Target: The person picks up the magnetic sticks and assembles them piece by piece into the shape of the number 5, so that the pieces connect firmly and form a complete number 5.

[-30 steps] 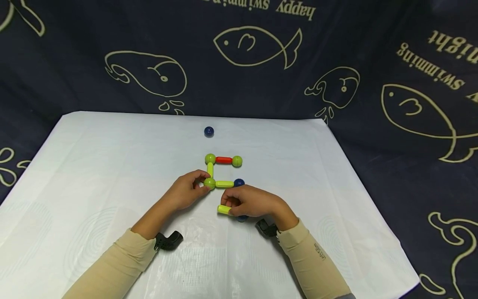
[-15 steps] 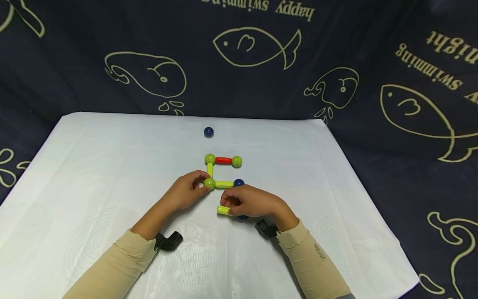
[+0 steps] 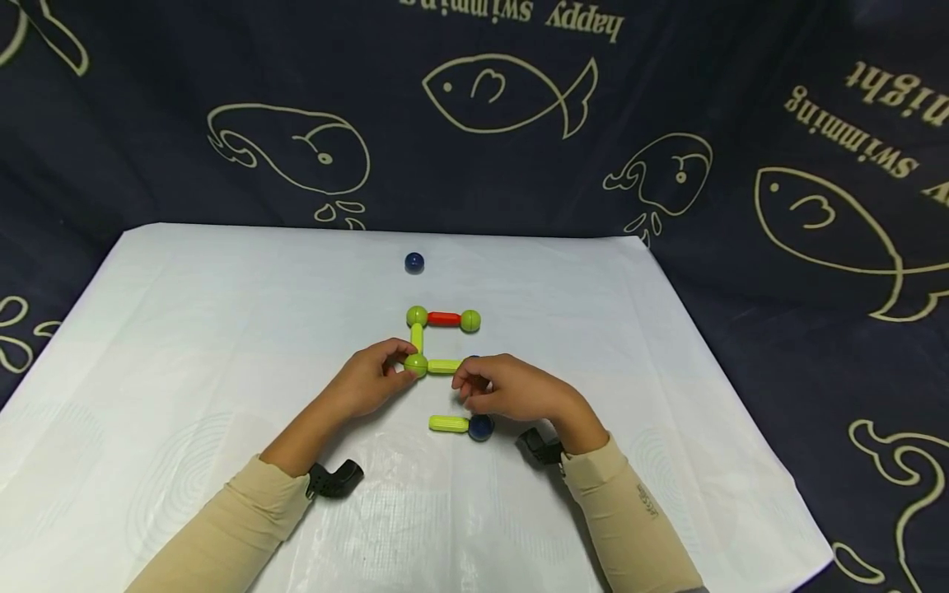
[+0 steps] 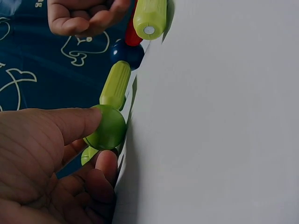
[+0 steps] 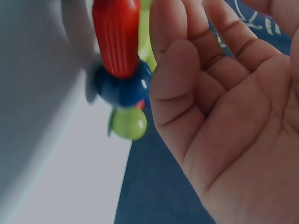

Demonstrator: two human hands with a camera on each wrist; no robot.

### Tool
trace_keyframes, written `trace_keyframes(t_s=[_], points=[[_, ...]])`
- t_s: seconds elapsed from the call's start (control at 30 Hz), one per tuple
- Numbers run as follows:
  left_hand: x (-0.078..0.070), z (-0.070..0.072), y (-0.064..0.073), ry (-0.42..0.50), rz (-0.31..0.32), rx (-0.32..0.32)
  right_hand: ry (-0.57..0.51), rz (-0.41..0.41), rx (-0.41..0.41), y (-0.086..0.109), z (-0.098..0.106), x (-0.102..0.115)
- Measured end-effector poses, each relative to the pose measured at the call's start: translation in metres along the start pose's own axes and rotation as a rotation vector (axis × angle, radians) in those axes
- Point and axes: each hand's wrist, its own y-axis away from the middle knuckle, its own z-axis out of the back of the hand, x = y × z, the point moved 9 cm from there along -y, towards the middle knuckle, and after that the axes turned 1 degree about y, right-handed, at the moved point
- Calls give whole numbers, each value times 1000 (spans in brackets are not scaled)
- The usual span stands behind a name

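Note:
My left hand pinches a green ball between thumb and fingers, at the corner of a magnetic ball-and-rod figure. From that ball one lime rod runs right to a mostly covered blue ball, and another lime rod runs away to a far green ball. My right hand hovers over the figure's right side, fingers loosely bent around nothing. Just below it lies a near blue ball with a lime rod pointing left. In the right wrist view, a red rod meets a blue ball.
At the figure's far side, another red rod ends in a green ball. A loose blue ball lies farther back on the white table cover. Dark cloth with fish drawings hangs behind.
My right hand has let go of the near lime rod and moved slightly up and right, uncovering that rod and its blue ball. The left hand has stayed at the green ball.

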Motion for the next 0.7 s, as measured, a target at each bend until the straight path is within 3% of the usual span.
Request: trace_keyframes(t_s=[0.2, 0.5, 0.7], points=[[-2, 2, 1, 4, -11, 7, 1, -26, -35, 12, 8, -4], [0, 1, 1, -8, 13, 4, 140, -89, -13, 27, -18, -19], [0, 0, 0, -6, 5, 6, 140, -41, -29, 28, -23, -19]])
